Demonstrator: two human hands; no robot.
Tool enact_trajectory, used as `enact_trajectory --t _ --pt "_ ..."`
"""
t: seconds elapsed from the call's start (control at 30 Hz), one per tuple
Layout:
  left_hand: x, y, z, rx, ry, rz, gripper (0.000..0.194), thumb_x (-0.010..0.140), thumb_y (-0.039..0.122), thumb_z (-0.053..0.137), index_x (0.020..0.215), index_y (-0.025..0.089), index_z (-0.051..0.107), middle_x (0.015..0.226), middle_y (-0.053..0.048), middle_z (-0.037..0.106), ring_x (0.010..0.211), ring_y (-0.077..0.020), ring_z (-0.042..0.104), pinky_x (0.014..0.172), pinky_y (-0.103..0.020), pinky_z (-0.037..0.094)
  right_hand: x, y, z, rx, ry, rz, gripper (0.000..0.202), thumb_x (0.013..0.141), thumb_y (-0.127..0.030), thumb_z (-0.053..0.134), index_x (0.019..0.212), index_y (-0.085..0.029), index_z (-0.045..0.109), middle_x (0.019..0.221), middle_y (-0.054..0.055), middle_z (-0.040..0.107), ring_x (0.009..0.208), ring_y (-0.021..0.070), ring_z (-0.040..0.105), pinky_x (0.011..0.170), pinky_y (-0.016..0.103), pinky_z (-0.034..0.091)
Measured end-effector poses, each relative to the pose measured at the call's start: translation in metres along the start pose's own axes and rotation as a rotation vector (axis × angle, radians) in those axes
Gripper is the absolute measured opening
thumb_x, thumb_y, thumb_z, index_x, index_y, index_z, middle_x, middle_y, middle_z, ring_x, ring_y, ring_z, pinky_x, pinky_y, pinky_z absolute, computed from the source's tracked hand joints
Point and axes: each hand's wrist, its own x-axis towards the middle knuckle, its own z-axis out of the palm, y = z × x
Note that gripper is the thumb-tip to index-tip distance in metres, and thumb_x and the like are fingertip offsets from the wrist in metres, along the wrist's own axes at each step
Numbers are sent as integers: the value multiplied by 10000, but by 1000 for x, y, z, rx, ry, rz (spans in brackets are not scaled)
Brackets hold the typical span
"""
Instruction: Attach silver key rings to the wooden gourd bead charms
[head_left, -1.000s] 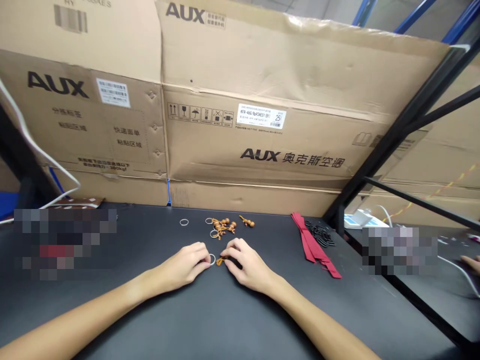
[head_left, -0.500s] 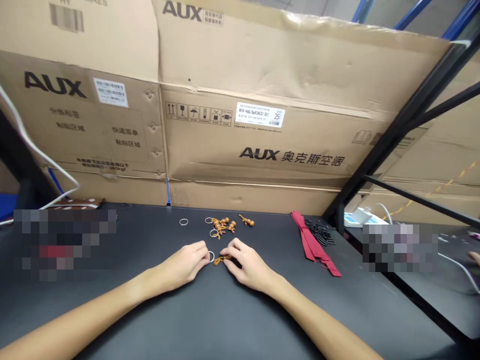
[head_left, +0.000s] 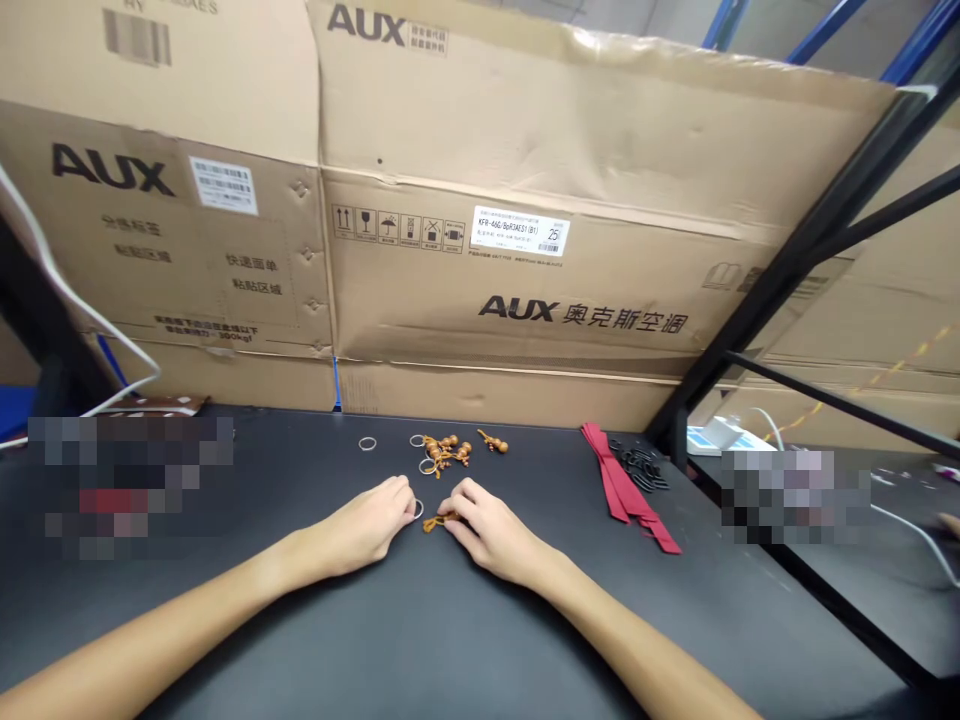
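Observation:
My left hand (head_left: pixel 379 525) is closed in a pinch on a silver key ring (head_left: pixel 419 510), whose right edge shows past the fingertips. Between the fingers of my right hand (head_left: pixel 487 528) is a small gourd charm (head_left: pixel 435 522); its orange cord loop sticks out to the left and its body is mostly hidden. A narrow gap parts the ring from the cord. Beyond the hands lies a cluster of brown wooden gourd charms (head_left: pixel 448 452) with orange cords, some with key rings. A single gourd charm (head_left: pixel 495 441) lies right of the cluster, and a loose key ring (head_left: pixel 367 443) left of it.
Red ribbon strips (head_left: pixel 626 485) lie on the black table (head_left: pixel 420 640) to the right, beside a pile of black pieces (head_left: pixel 641 466). Cardboard sheets (head_left: pixel 487 300) stand along the back. A black metal frame (head_left: pixel 772 280) rises on the right. A white cable (head_left: pixel 112 335) hangs at left.
My left hand has drawn slightly left with the key ring. The gap between the ring and the charm's cord is a little wider; the other charms lie as before.

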Motion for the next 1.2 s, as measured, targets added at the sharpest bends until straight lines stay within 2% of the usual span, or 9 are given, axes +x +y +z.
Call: enact_trajectory --t 0.27,0.67,0.9,1.2 --pt "1 3 4 -11 35 -25 206 972 187 321 804 199 440 845 -51 531 748 -196 502 702 -315 425 1 -2 1 31 24 -37 94 955 -148 461 995 -207 522 961 64 571 875 189 549 800 316 502" --pt "1 5 6 -100 76 -122 210 976 238 331 824 198 470 859 -38 541 798 -195 504 754 -328 428 0 -2 7 119 171 -7 47 953 -199 480 976 -212 518 901 46 574 799 172 560 748 295 484" --pt "1 1 8 -142 66 -159 238 981 273 342 835 189 510 855 -35 561 795 -190 510 770 -329 421 1 -1 9 152 238 -24 46 949 -199 492 979 -208 526 905 46 566 802 168 563 734 287 492" --pt "3 2 3 -224 40 -230 300 980 359 355 842 187 558 847 -23 601 776 -177 530 754 -290 420 1 -1 9 136 256 4 28 942 -197 505 963 -210 517 878 36 557 769 163 554 704 282 488"
